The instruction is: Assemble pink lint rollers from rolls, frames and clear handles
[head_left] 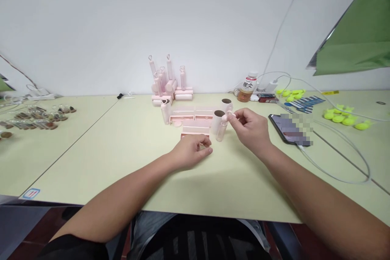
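At frame centre, the right hand (250, 126) pinches a small pale pink plastic handle (223, 126) beside a white paper roll (217, 121). The left hand (191, 151) rests curled on the pale green table (122, 150), seemingly holding nothing. Best to steady that handle with both hands and keep it upright.

A plain white wall (91, 28) rises behind the pale yellow-green tabletop (122, 150), evenly lit. A green fabric sheet (356, 40) hangs at the upper right, and dark reddish floor (18, 231) shows below the table's edge.

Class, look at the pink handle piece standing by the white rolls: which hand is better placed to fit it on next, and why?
Probably the right hand: its fingertips already pinch the top of the pink handle piece, beside the white rolls. The left hand rests curled on the table.
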Available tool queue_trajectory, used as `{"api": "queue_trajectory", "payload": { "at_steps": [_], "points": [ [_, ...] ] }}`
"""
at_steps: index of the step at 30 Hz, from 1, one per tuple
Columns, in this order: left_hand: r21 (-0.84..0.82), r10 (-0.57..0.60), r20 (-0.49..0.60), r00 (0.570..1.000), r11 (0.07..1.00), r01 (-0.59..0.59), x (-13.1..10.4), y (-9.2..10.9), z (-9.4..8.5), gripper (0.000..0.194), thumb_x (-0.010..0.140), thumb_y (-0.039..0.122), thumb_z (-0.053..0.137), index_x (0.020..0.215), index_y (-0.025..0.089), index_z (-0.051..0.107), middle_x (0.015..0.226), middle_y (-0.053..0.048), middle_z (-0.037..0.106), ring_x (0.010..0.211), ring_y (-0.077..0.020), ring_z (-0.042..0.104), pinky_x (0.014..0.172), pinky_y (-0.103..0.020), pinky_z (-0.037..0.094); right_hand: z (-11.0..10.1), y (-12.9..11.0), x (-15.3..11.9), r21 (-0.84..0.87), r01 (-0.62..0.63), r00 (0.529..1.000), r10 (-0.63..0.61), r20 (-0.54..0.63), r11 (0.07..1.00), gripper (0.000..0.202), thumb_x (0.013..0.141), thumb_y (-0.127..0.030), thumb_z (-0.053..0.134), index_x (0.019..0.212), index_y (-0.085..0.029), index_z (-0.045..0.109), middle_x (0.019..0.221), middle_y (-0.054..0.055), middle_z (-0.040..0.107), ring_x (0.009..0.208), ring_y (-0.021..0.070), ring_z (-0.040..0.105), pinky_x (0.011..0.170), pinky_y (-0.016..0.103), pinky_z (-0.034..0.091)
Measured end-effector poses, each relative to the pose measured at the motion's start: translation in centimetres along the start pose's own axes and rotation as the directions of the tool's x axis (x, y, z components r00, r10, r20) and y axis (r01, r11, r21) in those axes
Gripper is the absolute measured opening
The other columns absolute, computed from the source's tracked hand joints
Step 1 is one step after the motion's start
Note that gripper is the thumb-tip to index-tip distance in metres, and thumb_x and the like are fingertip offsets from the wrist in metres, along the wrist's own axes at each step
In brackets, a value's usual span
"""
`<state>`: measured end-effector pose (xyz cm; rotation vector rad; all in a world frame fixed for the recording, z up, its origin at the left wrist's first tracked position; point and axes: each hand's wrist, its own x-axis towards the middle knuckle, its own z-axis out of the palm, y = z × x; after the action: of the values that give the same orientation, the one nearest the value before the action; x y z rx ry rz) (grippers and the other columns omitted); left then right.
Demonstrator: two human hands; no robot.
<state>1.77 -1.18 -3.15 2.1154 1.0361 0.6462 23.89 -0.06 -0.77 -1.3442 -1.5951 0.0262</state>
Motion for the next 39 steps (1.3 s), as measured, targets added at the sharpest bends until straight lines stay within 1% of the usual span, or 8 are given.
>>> {"api": "queue_trajectory", "payload": {
  "at_steps": [4,10,15,17,20,26,34,39],
  "points": [
    [0.009,-0.007,0.007,1.0,1.0,0.007,0.0,0.1,-0.1,0.019,0.085,0.037,0.058,0.088,0.019,0.065,0.074,0.002,0.063,0.064,-0.0111,0.051,0.056,-0.023,0.035,0.1,0.1,0.0,-0.016,0.018,0.999,-0.017,0.036,1.0,0.026,0.085,-0.04,0.063,0.069,-0.02,0.062,0.054,-0.003,0.054,0.047,0.0105,0.044,0.051,0.025,0.035],
    [0.0,0.009,0.012,1.0,1.0,-0.009,-0.1,0.2,-0.1,0.019,0.085,0.035,0.057,0.086,0.018,0.065,0.077,0.001,0.064,0.064,-0.0117,0.052,0.056,-0.023,0.035,0.2,0.3,0.1,-0.02,0.006,0.995,-0.004,0.103,1.0,0.02,0.084,-0.039,0.063,0.078,-0.02,0.067,0.067,0.001,0.063,0.053,0.0126,0.049,0.055,0.027,0.038],
    [-0.006,-0.002,0.02,1.0,1.0,0.002,-0.1,0.1,-0.1,0.019,0.085,0.036,0.057,0.086,0.018,0.065,0.079,0.001,0.065,0.065,-0.0117,0.053,0.057,-0.023,0.036,-0.2,-0.1,-0.1,0.023,-0.012,1.0,0.011,0.028,1.0,0.019,0.083,-0.039,0.061,0.083,-0.02,0.066,0.066,0.001,0.063,0.054,0.0143,0.052,0.055,0.028,0.041],
    [-0.013,-0.007,0.021,1.0,1.0,0.007,-0.1,0.1,-0.1,0.019,0.085,0.036,0.057,0.085,0.018,0.064,0.08,0.001,0.065,0.065,-0.0115,0.052,0.057,-0.023,0.036,-0.4,-0.2,0.0,0.058,-0.031,0.999,0.032,-0.013,0.998,0.018,0.083,-0.037,0.06,0.081,-0.02,0.065,0.064,0.001,0.062,0.055,0.0147,0.053,0.055,0.028,0.041],
    [-0.019,-0.022,0.021,1.0,1.0,0.023,0.0,-0.1,-0.1,0.019,0.085,0.035,0.056,0.083,0.018,0.064,0.079,0.001,0.064,0.065,-0.0112,0.051,0.056,-0.022,0.035,-0.6,0.2,0.4,0.118,-0.111,0.992,0.117,-0.052,0.987,0.018,0.082,-0.036,0.06,0.073,-0.02,0.062,0.059,0.0,0.058,0.053,0.0141,0.05,0.053,0.027,0.039],
    [-0.031,-0.022,0.018,1.0,0.999,0.022,0.1,-0.5,0.0,0.019,0.086,0.035,0.055,0.084,0.019,0.064,0.076,0.002,0.062,0.065,-0.0108,0.05,0.056,-0.022,0.034,-0.4,1.6,1.3,0.178,-0.272,0.957,0.286,-0.057,0.946,0.02,0.078,-0.035,0.06,0.067,-0.019,0.061,0.059,0.0,0.059,0.052,0.0134,0.048,0.051,0.027,0.036],
    [-0.041,-0.035,0.01,0.999,0.999,0.035,0.1,-0.6,-0.1,0.018,0.085,0.035,0.054,0.085,0.019,0.065,0.078,0.001,0.062,0.067,-0.0115,0.051,0.058,-0.022,0.036,0.0,2.0,1.4,0.205,-0.301,0.949,0.314,-0.029,0.931,0.02,0.075,-0.034,0.06,0.061,-0.019,0.058,0.054,-0.001,0.056,0.048,0.012,0.043,0.047,0.026,0.032],
    [-0.058,-0.02,0.021,1.0,0.998,0.021,0.1,-0.7,-0.1,0.017,0.085,0.034,0.054,0.083,0.019,0.063,0.075,0.002,0.06,0.066,-0.011,0.049,0.058,-0.022,0.036,0.5,2.9,1.5,0.219,-0.306,0.949,0.316,-0.01,0.926,0.022,0.074,-0.035,0.061,0.061,-0.019,0.059,0.054,-0.001,0.056,0.047,0.0121,0.042,0.045,0.026,0.032]
  ]
}}
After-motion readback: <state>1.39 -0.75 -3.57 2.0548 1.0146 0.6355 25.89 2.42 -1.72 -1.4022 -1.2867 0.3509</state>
